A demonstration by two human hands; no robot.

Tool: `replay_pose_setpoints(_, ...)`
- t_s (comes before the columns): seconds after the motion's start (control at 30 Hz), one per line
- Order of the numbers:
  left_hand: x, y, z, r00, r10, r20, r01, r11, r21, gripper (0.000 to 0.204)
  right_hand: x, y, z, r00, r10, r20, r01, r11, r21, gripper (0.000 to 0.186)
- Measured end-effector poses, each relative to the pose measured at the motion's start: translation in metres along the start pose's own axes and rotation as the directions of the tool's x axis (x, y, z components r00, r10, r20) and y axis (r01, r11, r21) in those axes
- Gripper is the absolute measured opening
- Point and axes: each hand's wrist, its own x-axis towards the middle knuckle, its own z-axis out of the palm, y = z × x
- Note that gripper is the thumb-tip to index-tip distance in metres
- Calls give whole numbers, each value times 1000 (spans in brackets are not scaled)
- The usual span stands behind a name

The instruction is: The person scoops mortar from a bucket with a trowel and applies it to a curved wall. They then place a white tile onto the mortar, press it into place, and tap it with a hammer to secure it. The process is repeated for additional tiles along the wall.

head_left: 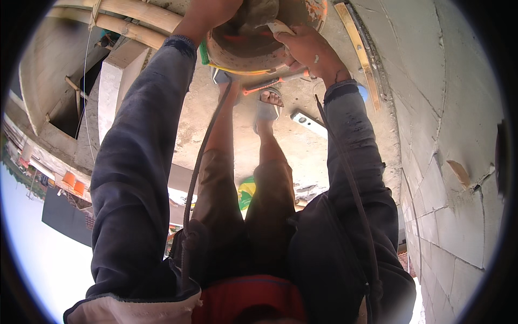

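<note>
A round bucket [237, 58] with grey wet mortar [226, 38] inside stands at the top of the view, its rim smeared. My right hand [312, 53] is over its right side, fingers wrapped round the pale handle of a trowel [279, 27]. The trowel's blade end lies among the mortar and is coated grey. At the bucket's upper left is my left hand [216, 9], cut off by the top edge, so its fingers are hidden. A green and yellow band runs along the bucket's near side.
Near my feet lie an orange-and-black-handled tool [264, 86] and a spirit level [309, 123]. A wooden strip [359, 54] lies along the block wall [448, 162] on the right. Bamboo poles [135, 29] and a concrete ledge [121, 75] are at the left, beside a dark opening [89, 92].
</note>
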Motion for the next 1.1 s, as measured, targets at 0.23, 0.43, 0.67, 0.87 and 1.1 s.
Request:
replay_pose_setpoints(0.23,2,17,11,996,72,-49,-72,997,9,50,14,55,51,819,-550,-162,83,393,-916,40)
replay_pose_setpoints(0.43,-8,12,7,998,-4,-59,3,1000,-16,49,-20,17,-10,889,-457,-26,224,482,-847,42)
replay_pose_setpoints(0.67,8,20,18,1000,-10,-26,12,998,61,43,11,52,59,835,-526,-165,45,363,-931,24)
replay_pose_setpoints(0.87,-22,11,17,997,-69,-47,70,997,20,40,-24,25,-11,884,-467,0,279,527,-803,31)
replay_pose_setpoints(1.1,-2,26,25,985,158,-73,-159,987,-15,41,12,64,40,896,-398,-199,71,569,-819,29)
